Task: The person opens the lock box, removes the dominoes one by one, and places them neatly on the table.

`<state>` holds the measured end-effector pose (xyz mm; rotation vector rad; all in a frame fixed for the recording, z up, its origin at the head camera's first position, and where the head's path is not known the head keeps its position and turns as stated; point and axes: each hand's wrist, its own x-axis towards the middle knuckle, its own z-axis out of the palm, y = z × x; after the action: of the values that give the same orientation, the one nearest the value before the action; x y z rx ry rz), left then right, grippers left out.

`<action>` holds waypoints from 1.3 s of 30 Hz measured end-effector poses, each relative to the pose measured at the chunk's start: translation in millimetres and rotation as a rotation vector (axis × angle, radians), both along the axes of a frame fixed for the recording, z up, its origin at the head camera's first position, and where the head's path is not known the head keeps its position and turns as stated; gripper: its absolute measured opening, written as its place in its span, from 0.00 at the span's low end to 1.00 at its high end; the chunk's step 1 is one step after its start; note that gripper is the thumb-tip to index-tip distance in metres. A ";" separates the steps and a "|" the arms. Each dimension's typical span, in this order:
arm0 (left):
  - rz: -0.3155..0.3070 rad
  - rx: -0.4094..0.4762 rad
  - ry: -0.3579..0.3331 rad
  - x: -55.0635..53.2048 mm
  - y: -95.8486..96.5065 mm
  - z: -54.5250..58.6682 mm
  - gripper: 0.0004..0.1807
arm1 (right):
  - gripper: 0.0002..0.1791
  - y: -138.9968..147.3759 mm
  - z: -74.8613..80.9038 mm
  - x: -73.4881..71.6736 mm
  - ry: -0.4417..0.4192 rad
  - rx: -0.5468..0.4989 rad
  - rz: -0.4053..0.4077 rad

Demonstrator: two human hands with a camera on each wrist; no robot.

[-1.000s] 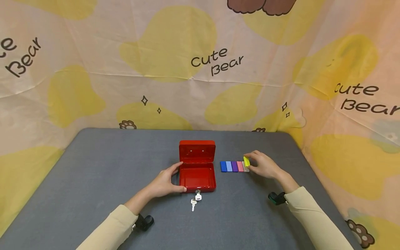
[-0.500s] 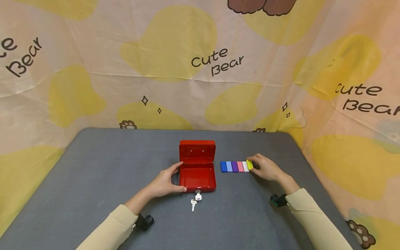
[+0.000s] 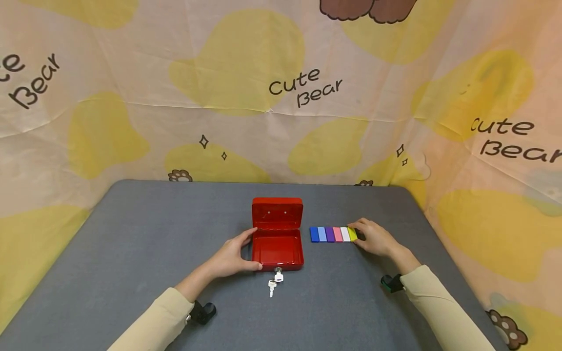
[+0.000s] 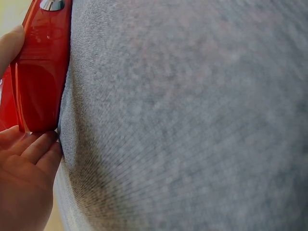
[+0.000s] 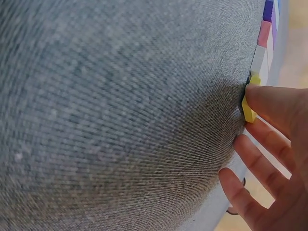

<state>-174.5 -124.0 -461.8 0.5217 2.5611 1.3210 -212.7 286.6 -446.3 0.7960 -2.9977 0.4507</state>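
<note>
A red cash box (image 3: 278, 247) stands with its lid (image 3: 277, 213) raised and its inside bare. My left hand (image 3: 230, 256) grips its left side, thumb at the front corner and fingers toward the back; the left wrist view shows fingertips (image 4: 36, 149) against the red wall. One key (image 3: 278, 277) sits in the front lock, with a second key (image 3: 271, 287) hanging from it. To the right, my right hand (image 3: 375, 237) pinches a small yellow block (image 5: 249, 111) between thumb and forefinger. That block is at the right end of a row, tilted slightly beside a white block (image 3: 345, 234).
The row continues leftward with a pink block (image 3: 337, 234), a purple block (image 3: 330, 234), a light blue block (image 3: 322, 234) and a dark blue block (image 3: 313, 234). All lie on a grey cloth-covered table (image 3: 175, 219). A printed curtain (image 3: 246, 58) surrounds its back and sides.
My right hand has brought the yellow block down from over the white block and rightward to the row's end, uncovering the white block. The left hand and cash box have stayed put.
</note>
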 end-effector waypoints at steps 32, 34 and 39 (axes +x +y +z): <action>-0.026 -0.005 0.051 0.5 -8.5 2.4 0.50 | 0.23 -5.2 13.0 -3.6 -0.046 -0.035 0.011; -0.029 -0.009 0.066 1.2 -11.6 3.6 0.46 | 0.22 -8.0 15.5 -3.1 -0.030 -0.032 0.020; -0.028 -0.052 0.090 0.6 -22.5 9.6 0.40 | 0.20 -16.0 25.1 -1.1 0.020 -0.015 0.026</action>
<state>-173.9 -146.6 -452.2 0.6189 2.6421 1.2447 -213.8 270.7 -421.1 0.8344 -2.9647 0.4626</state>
